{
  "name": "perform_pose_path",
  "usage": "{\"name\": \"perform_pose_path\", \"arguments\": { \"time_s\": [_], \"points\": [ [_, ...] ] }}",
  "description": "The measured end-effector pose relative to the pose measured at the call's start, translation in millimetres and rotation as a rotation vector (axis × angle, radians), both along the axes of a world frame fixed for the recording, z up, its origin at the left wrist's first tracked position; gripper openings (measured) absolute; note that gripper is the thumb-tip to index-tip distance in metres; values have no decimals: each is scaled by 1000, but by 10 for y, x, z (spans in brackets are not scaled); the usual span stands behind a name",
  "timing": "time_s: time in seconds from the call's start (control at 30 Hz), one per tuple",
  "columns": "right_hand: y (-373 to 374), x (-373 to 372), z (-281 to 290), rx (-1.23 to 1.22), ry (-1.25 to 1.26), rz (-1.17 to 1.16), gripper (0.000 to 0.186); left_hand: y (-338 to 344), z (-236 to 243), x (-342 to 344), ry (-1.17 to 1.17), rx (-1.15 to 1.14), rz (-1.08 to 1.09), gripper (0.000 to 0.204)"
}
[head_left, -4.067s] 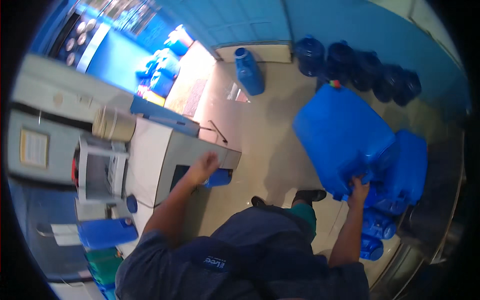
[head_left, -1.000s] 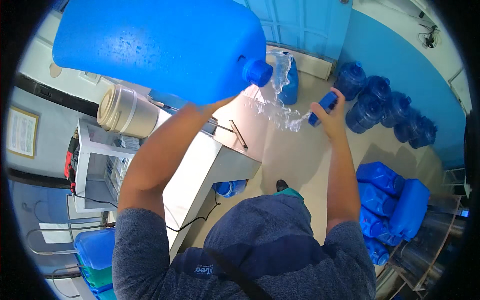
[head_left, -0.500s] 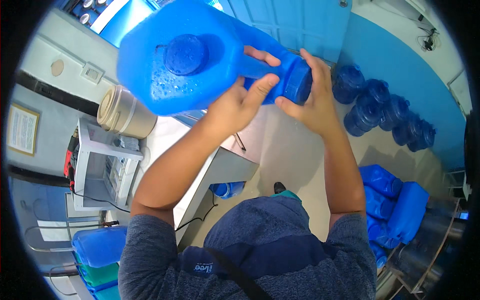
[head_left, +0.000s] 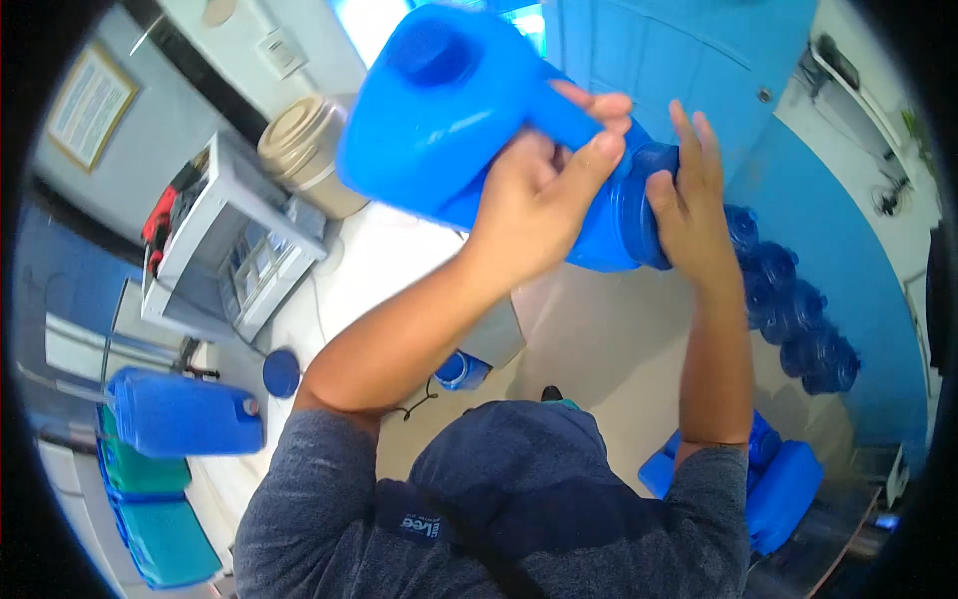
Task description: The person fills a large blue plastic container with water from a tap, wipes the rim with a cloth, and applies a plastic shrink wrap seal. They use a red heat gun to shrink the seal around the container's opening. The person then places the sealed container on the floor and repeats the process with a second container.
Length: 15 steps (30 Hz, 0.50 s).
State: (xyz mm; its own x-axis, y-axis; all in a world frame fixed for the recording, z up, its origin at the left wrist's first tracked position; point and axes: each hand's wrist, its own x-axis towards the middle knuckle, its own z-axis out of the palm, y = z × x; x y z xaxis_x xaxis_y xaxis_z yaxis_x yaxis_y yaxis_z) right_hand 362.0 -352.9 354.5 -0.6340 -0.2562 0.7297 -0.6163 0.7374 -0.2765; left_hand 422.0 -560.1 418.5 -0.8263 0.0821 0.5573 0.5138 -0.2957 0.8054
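Observation:
A blue plastic water jug (head_left: 419,140) is held up in front of me, tilted on its side. My left hand (head_left: 539,190) is closed around its moulded handle, thumb on top. The jug's wide blue cap (head_left: 644,215) faces right. My right hand (head_left: 699,205) is against that cap, thumb at its rim and fingers stretched out; the palm side is hidden. A smaller round blue cap (head_left: 431,52) sits on the jug's upper left face.
On the white counter (head_left: 384,260) at left are a beige bucket (head_left: 314,155), a white shelf unit (head_left: 235,240), a loose blue lid (head_left: 281,372) and a blue container (head_left: 185,411). Several round blue bottles (head_left: 788,299) line the right wall; blue jugs (head_left: 783,494) lie lower right.
The jug and both hands have shifted right in view as my view turned. My right hand's fingers have straightened from around the cap. My left hand still grips the handle.

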Motion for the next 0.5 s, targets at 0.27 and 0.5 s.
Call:
{"name": "perform_pose_path", "arguments": {
  "time_s": [0.27,0.5],
  "points": [
    [-622,392,126,-496,-521,332,66,-1075,491,67,98,508,342,43],
    [-1942,79,-923,-753,-936,460,76,-1611,251,359,-118,824,477,26]
  ]
}}
